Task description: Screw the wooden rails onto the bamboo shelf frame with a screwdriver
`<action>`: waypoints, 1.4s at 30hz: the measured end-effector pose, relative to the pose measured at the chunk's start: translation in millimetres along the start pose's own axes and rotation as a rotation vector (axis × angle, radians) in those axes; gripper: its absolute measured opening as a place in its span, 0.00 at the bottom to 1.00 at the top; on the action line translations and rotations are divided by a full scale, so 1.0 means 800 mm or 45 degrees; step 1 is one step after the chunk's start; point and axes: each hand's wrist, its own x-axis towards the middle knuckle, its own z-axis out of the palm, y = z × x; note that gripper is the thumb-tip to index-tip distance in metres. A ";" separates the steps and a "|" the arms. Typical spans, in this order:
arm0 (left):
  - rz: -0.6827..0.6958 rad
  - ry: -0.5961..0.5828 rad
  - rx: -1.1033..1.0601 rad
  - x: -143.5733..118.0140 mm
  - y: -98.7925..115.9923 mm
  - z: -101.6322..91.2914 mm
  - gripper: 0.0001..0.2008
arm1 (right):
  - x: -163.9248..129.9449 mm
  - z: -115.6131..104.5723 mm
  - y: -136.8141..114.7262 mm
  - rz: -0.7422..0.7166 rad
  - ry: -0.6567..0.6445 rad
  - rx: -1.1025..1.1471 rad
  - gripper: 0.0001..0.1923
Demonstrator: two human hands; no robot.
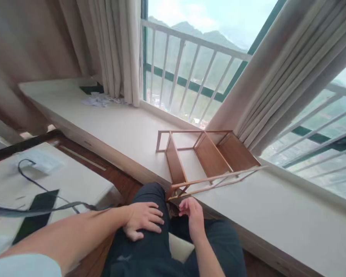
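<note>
We look down at a brown wooden shelf (212, 154) lying on its side along a pale window ledge (118, 127). Behind the shelf are a white railing (196, 40) and a beige curtain (265, 77). Our right hand (192, 215) is just beside the shelf's near left corner, fingers curled inward; we cannot tell whether they touch the frame or pinch anything small. Our left hand (144, 221), on the near side of the shelf and farther left, lies loose and spread on dark trousers (144, 246), gripping nothing.

We judge the shelf light for its bulk, stiff along its panels (175, 161), but slender and perhaps wobbly at the joints. Its smooth finish may slide a little. The long near rail (207, 179) seems a good hold, close to where a panel meets it, rather than mid-span.
</note>
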 end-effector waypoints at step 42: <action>-0.211 -0.268 -0.011 0.017 -0.015 -0.038 0.32 | -0.061 -0.134 0.051 0.296 0.443 -0.212 0.25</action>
